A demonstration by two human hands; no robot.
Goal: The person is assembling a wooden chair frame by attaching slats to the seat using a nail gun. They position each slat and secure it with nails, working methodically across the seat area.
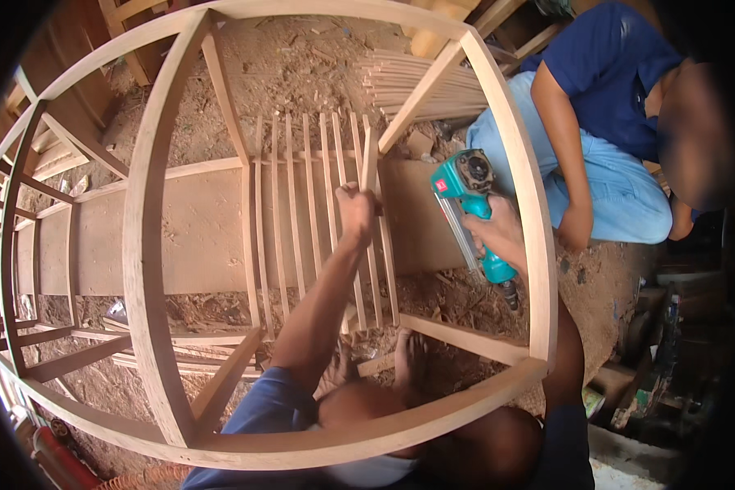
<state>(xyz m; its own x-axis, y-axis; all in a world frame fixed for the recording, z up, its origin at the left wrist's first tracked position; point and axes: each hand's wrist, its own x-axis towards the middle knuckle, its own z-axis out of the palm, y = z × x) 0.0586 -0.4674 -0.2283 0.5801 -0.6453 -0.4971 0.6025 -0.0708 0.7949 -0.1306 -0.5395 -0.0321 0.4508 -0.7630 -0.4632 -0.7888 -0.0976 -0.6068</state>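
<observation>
Left hand (358,214) is closed around a wood piece (370,159) at the slats (293,196). Right hand (500,229) is clamped on the nail gun (457,175), which is right of the slats. A co-worker (604,90) sits beside the frame (541,229).

Short blue sleeves (278,402) meet bare forearms (320,304); feet (410,358) are bare.

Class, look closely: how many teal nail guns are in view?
1: the teal nail gun is in the person's right hand, seen through the wooden frame. Others may be hidden.
</observation>
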